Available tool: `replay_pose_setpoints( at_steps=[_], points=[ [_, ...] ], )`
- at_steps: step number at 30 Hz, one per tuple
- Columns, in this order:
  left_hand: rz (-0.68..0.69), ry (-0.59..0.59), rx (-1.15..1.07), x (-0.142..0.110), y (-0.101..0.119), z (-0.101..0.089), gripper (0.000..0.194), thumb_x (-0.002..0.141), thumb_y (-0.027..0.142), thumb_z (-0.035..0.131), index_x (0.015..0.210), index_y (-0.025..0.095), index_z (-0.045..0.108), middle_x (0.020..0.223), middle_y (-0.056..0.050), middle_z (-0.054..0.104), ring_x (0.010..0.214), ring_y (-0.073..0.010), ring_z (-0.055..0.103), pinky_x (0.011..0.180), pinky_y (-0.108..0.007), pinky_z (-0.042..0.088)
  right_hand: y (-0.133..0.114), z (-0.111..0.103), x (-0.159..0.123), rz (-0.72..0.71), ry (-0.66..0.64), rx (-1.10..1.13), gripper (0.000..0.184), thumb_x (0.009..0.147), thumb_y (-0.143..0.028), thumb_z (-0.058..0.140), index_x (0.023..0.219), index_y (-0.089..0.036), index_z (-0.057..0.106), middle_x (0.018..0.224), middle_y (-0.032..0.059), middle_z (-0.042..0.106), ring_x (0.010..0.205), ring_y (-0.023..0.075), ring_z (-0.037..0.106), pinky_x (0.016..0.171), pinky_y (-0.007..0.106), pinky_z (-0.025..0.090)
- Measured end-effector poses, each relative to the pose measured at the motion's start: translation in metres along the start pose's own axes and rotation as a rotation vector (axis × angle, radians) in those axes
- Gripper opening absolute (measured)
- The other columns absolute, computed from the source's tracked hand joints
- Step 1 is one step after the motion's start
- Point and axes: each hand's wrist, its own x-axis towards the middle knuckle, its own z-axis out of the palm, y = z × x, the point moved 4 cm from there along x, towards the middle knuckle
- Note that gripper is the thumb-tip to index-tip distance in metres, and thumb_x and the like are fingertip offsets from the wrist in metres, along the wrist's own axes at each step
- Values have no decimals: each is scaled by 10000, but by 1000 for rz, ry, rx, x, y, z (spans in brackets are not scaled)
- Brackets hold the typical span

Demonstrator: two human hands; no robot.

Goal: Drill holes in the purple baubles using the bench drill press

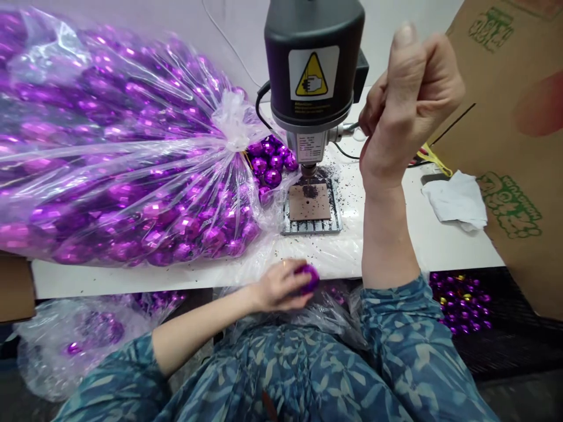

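Near the table's front edge, my left hand [281, 287] has its fingers closed around a shiny purple ball [310, 279], slightly smeared by motion. My right hand [411, 99] is raised at the right of a black bench drill press [314, 64] and grips its metal feed lever [350, 128]; most of the lever is hidden by the fingers. Below the drill's chuck [309, 170] sits a brown board [303, 208] with a small hole, on a grey metal base [308, 227]. Dark shavings lie over the board and around it.
A big tied plastic bag [132, 146] of purple balls fills the table's left. Loose purple balls [272, 176] lie behind its knot. At right are a white cloth [457, 196], yellow-handled scissors [433, 159] and a cardboard box [519, 146]. Another plastic bag [57, 351] hangs below the table.
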Motion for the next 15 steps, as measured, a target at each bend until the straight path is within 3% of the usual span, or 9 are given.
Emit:
replay_pose_setpoints(
  at_steps=[2,4,6,7,9,12,13,15],
  points=[
    [174,-330,120,-38,17,13,305,904,251,704,1193,334,653,1162,-88,758,988,-226,733,805,-353,614,0,-1,-2,-11,20,10,582,769,-692,602,625,-258,242,457,-91,246,366,48,215,422,307,212],
    [170,-612,280,-68,21,23,374,929,177,639,1265,342,645,1265,-105,743,1046,-240,734,842,-357,605,1,-2,-1,-10,36,29,568,766,-667,624,623,-254,263,449,-100,262,361,40,208,417,300,212],
    [62,-774,395,-83,17,27,473,928,156,605,1379,299,599,1355,-139,703,1048,-253,739,855,-364,606,4,-2,0,-8,40,43,565,762,-667,630,625,-253,272,444,-110,265,353,33,201,404,293,218],
    [22,-794,418,-85,15,26,508,927,159,598,1420,274,575,1374,-152,691,1026,-255,745,849,-366,610,6,-3,0,-4,38,44,565,765,-674,623,626,-253,272,443,-113,265,349,32,200,397,290,222],
    [32,-670,393,-73,14,19,492,948,185,576,1436,248,566,1343,-151,710,942,-231,756,798,-342,620,8,-3,1,5,34,41,564,778,-682,609,625,-257,270,437,-116,269,343,32,193,381,290,219],
    [98,-201,309,-23,2,-13,384,1001,189,501,1366,247,607,1199,-116,772,885,-189,763,738,-300,631,9,-4,0,14,38,87,551,778,-640,653,626,-266,279,425,-121,276,337,36,178,367,300,183],
    [80,-23,290,-1,-9,-29,379,1009,166,477,1354,252,609,1160,-103,782,925,-188,768,760,-302,640,9,-3,0,21,36,112,542,772,-618,676,626,-268,288,424,-121,284,337,38,182,368,305,172],
    [16,199,292,48,-37,-58,422,1005,87,426,1355,247,598,1057,-86,796,971,-179,766,809,-305,647,8,-2,-1,37,30,181,522,750,-557,733,627,-270,315,425,-116,308,339,45,200,379,316,149]
  ],
)
